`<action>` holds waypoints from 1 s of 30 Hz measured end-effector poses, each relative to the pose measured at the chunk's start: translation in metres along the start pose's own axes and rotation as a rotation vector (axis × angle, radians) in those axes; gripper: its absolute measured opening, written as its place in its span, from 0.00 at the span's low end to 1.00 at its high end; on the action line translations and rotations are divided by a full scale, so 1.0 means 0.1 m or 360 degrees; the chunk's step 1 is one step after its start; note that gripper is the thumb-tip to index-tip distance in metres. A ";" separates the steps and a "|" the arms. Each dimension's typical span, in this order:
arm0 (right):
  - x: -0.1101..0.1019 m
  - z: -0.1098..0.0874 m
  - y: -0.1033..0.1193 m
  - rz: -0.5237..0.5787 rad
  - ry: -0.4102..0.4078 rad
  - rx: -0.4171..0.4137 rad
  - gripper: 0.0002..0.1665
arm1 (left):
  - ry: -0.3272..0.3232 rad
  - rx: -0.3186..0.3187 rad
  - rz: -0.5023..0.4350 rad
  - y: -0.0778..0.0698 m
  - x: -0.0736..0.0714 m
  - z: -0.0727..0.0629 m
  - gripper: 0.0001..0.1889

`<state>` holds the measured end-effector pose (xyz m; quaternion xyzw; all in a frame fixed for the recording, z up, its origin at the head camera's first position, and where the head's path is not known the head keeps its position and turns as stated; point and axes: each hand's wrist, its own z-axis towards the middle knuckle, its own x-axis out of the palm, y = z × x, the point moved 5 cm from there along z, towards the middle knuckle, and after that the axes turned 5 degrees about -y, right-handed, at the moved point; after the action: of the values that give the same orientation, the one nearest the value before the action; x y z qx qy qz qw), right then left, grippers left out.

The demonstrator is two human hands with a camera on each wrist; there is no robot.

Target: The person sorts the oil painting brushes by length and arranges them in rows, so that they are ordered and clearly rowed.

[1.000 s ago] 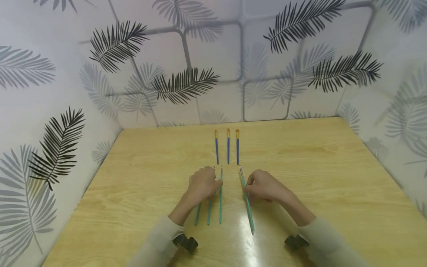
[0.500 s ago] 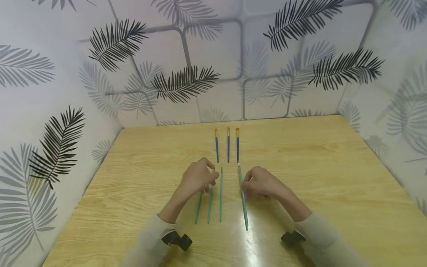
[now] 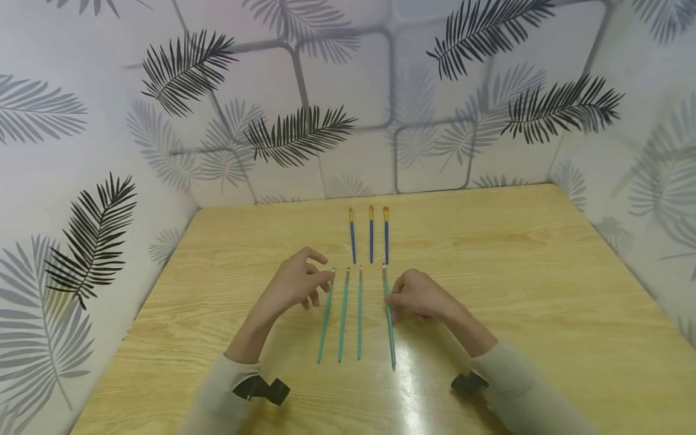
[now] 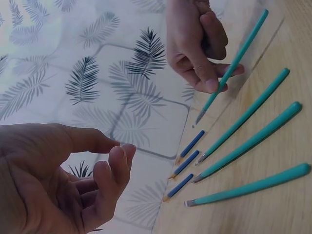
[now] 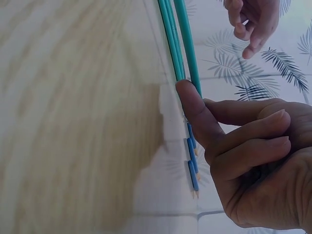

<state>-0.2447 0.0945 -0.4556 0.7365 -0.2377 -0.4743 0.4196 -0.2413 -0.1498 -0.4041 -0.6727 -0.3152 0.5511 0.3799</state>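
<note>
My right hand pinches a teal paintbrush between thumb and forefinger, its pale bristles pointing away toward the wall. In the right wrist view the teal handle rises from between those fingertips. Three more teal paintbrushes lie side by side on the table: a slightly slanted left one, a middle one and a right one. My left hand holds nothing; its fingers are loosely bent, beside the bristle end of the left teal brush. The left wrist view shows its thumb and fingers around bare air.
Beyond the teal brushes lie three blue paintbrushes with tan bristles: left, middle and right. The wooden table ends at a wall with leaf-patterned covering. Both sleeves carry a dark wrist device.
My left hand has lifted off the teal brushes and moved left, uncovering them. My right hand has shifted left with its brush, which now lies straighter, below the right blue brush.
</note>
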 end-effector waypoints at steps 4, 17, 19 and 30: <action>0.03 0.04 0.01 -0.0009 0.0004 -0.0018 0.10 | -0.0013 -0.0029 -0.0018 0.00 -0.09 -0.02 0.22; 0.14 0.16 0.02 -0.0060 -0.0020 0.0020 0.17 | -0.0046 -0.0015 -0.0034 0.02 -0.17 -0.05 0.21; 0.15 0.17 0.00 -0.0066 -0.0041 0.0045 0.17 | -0.0054 -0.0018 -0.0032 0.01 -0.18 -0.06 0.20; 0.18 0.18 0.03 -0.0079 -0.0094 0.0080 0.20 | -0.0116 -0.0010 0.0009 0.01 -0.24 -0.06 0.22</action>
<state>-0.2530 0.0725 -0.4655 0.7382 -0.2435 -0.4999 0.3820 -0.2396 -0.1709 -0.3920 -0.6543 -0.3287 0.5752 0.3646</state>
